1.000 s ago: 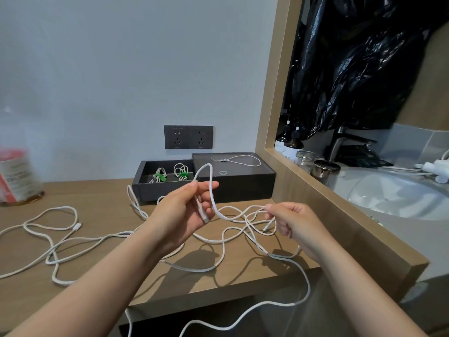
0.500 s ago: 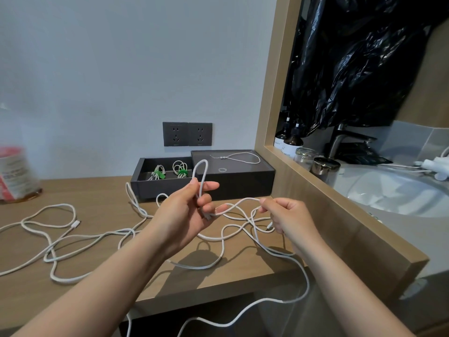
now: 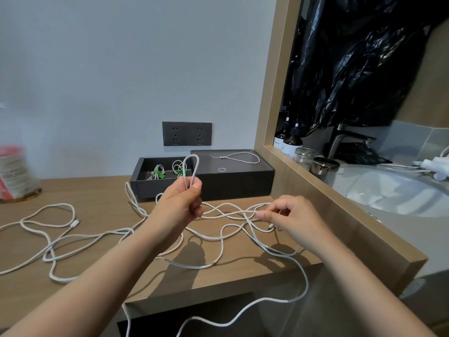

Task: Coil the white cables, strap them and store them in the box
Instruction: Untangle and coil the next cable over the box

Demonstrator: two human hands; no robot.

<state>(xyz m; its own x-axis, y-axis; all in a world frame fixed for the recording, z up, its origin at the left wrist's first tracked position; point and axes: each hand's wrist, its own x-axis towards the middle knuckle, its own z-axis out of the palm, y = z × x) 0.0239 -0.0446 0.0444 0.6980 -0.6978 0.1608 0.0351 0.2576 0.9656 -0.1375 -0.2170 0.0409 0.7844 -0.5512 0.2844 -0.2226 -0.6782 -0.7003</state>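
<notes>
Two dark wall sockets (image 3: 187,133) sit side by side on the pale wall (image 3: 109,69), above and beyond the fingers. Far off to the fingers' left, at the frame edge, stands a blurred red-and-white container (image 3: 14,173) (its label unreadable). To the fingers' right rises a wooden frame (image 3: 272,93); past it hangs crumpled black plastic sheeting (image 3: 352,64). Below the sheeting stand two brown pump bottles (image 3: 290,141), a clear glass jar (image 3: 303,155) and a dark metal-lidded jar (image 3: 324,166), then a dark faucet (image 3: 347,139) over a white basin (image 3: 401,193). The wooden desk (image 3: 243,271) lies beneath the fingers.
</notes>
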